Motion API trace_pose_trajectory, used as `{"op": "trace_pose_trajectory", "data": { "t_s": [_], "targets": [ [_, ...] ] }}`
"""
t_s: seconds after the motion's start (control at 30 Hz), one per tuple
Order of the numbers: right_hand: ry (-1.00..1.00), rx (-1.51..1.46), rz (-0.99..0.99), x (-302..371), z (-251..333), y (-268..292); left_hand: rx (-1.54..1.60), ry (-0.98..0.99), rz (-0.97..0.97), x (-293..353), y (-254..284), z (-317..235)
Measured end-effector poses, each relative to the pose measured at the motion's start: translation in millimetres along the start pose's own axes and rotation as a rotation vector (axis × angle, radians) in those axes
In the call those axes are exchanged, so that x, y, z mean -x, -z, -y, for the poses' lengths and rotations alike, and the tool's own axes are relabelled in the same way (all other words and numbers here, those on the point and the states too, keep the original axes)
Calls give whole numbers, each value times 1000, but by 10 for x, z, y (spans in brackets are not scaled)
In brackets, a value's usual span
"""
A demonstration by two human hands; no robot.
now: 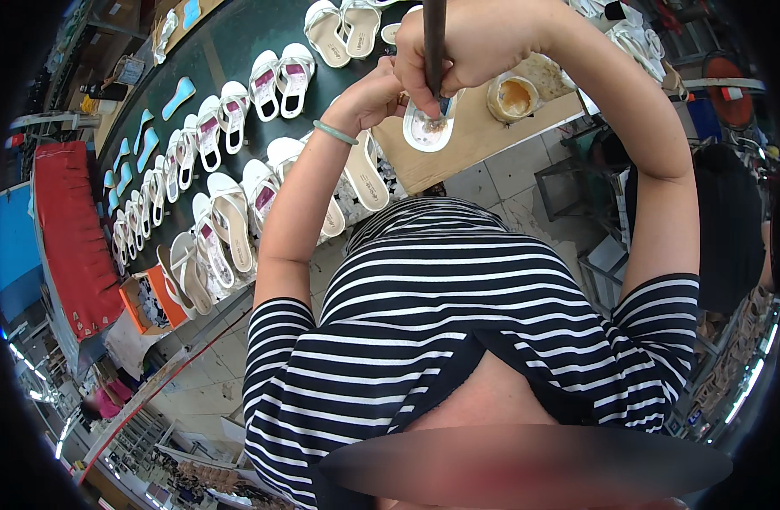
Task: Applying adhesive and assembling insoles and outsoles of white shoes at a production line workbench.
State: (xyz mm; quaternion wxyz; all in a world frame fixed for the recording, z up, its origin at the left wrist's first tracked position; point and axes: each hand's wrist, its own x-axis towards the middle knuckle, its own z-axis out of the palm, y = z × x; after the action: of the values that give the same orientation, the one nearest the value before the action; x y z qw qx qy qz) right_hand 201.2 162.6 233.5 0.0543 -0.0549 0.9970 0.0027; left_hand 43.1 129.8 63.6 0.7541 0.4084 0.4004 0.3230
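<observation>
A white sandal [427, 136] lies at the near edge of the brown board, its insole bare and speckled at the heel end. My left hand [374, 95], a pale green bangle at its wrist, grips the sandal's far left side with bent fingers; its strap is largely hidden. Wrapped round the dark handle of a brush [435, 42], my right hand [448, 55] is closed just over the sandal. The brush's lower end meets the insole, and its bristles are hard to make out. Right of the sandal stands a pot [513, 98] of amber, glue-like paste.
Rows of white sandals [209, 132] cover the dark green table [204, 64] to the left, with blue sole pieces [179, 98] behind them. An orange box [152, 299] stands at the table's near left end. Metal stools [568, 191] are at the right. A person [111, 395] is far off at lower left.
</observation>
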Motion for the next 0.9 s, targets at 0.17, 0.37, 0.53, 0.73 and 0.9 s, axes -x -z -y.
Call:
{"op": "trace_pose_trajectory", "data": {
  "t_s": [0.17, 0.37, 0.53, 0.73, 0.9],
  "targets": [
    [-50, -522, 107, -50, -208, -22, 46, -6, 34, -28, 22, -3],
    [-107, -792, 6, 111, -250, -218, 124, -8, -84, -182, 184, 176],
    [-291, -668, -598, 500, 101, -231, 321, -139, -219, 23, 156, 75],
    [-761, -496, -1083, 440, 821, -648, 543, -397, -462, 119, 48, 109],
    [-901, -385, -1307, 287, 960, -1044, 651, -598, -627, 122, -256, 55]
  ]
}}
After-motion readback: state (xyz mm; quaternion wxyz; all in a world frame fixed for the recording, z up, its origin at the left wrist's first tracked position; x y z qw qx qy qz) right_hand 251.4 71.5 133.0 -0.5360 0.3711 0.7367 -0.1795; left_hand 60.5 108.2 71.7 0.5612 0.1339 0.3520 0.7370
